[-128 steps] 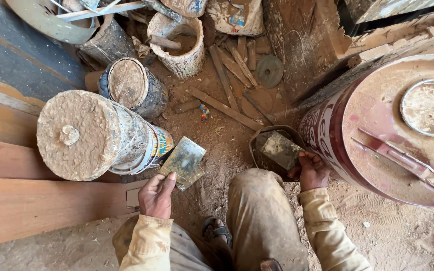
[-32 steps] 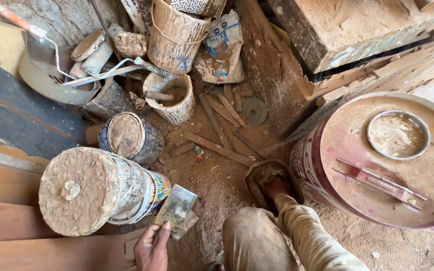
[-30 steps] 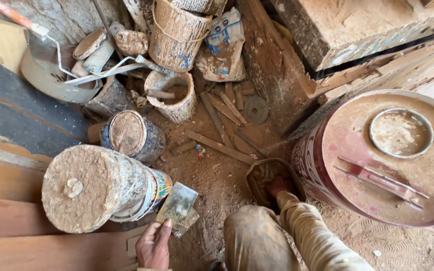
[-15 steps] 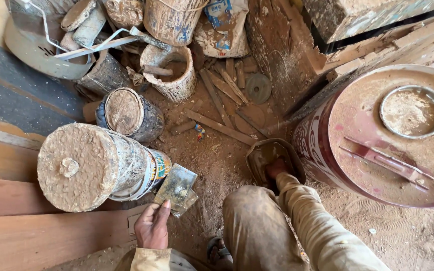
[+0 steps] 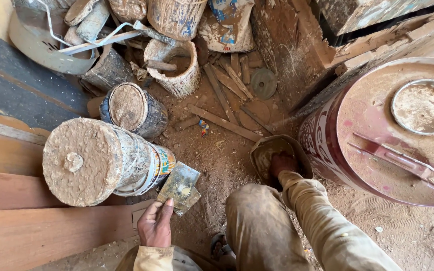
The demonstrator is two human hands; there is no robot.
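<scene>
Low in the frame, a little left of centre, the person's left hand (image 5: 155, 227) pinches two thin, smeared metal scraper blades (image 5: 179, 184) by their near corner, thumb on top and fingers beneath; the blades fan upward from that grip toward the big crusted can (image 5: 96, 160) lying on its side at centre left. The blade faces carry old dried smears but no fresh lump that I can make out, so the loading of them looks not yet done.

Right of centre, the right hand (image 5: 281, 163) is plunged into a small dark pan (image 5: 263, 150) sitting on the dirt floor (image 5: 217, 150), just beside the red drum (image 5: 357, 140) at the right edge. The fingers are buried in the pan, so I cannot tell whether that grip is spread or closed on anything. By my reckoning the work is at an early stage: something is being fetched out of the pan, and bringing it to the blades is what is left.

The blades and the pan lie near each other, apart, with the person's bent knee (image 5: 249, 206) between and below them.
</scene>
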